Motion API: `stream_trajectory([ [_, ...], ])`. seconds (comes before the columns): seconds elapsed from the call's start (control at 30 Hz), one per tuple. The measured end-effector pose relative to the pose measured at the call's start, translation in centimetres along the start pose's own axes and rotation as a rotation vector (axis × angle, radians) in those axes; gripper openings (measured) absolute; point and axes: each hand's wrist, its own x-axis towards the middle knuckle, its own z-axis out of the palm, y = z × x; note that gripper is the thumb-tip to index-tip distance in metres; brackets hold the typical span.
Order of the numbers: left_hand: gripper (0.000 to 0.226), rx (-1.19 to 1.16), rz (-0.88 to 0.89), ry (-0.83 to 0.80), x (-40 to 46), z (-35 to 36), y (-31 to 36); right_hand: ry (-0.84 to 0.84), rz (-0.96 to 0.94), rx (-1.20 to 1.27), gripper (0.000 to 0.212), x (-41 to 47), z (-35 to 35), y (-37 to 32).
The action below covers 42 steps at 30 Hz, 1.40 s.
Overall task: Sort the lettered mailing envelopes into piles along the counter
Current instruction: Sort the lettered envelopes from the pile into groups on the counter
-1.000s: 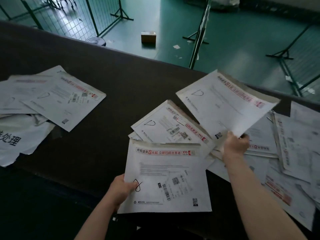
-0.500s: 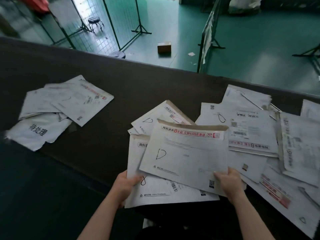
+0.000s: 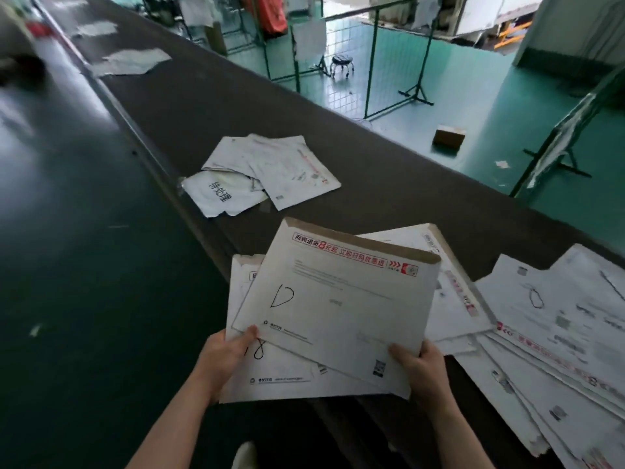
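Observation:
Both hands hold a small stack of white mailing envelopes in front of me, above the near edge of the dark counter (image 3: 372, 184). On top lies the envelope marked D (image 3: 338, 299), and under it the envelope marked 8 (image 3: 270, 374). My left hand (image 3: 223, 353) grips the stack's lower left corner, thumb on top. My right hand (image 3: 419, 363) grips the D envelope's lower right edge. An unsorted heap of envelopes (image 3: 548, 333) spreads over the counter at the right. One sorted pile (image 3: 270, 174) lies further left along the counter.
A far pile of envelopes (image 3: 132, 62) lies up the counter at the top left. Beyond the counter's far edge is a green floor with wire fence panels (image 3: 338, 62), a small stool (image 3: 342, 64) and a cardboard box (image 3: 449, 137). Dark floor runs along my left.
The D envelope came from my raised right hand down onto the 8 envelope, and both hands now hold the stack. My view has swung left along the counter.

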Motion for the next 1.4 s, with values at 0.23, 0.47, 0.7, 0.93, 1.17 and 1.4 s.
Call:
stream_trajectory([
  [0.23, 0.019, -0.181, -0.036, 0.193, 2.6, -16.0, -5.1, -0.253, -0.031, -0.205, 0.022, 0.7, 17.9, -2.2],
  [0.47, 0.020, -0.341, -0.041, 0.388, 6.8, -32.5, -5.9, -0.336, -0.082, -0.345, 0.008, 0.9, 38.2, -3.2],
  [0.7, 0.011, -0.402, -0.036, 0.484, 12.2, -38.4, -3.3, -0.266, -0.192, -0.349, 0.008, 3.7, 48.6, -6.2],
  [0.93, 0.012, -0.365, -0.028, 0.447, 21.4, -39.0, 2.1, -0.165, -0.172, -0.295, 0.009, 12.5, 52.9, -9.6],
  [1.17, 0.009, -0.223, -0.015, 0.415, 37.0, -37.1, 12.1, 0.083, -0.234, -0.067, 0.017, 26.8, 55.8, -15.4],
  [1.4, 0.008, -0.055, 0.002, 0.354, 47.3, -37.0, 22.2, 0.362, -0.204, 0.222, 0.017, 41.4, 57.3, -25.2],
])
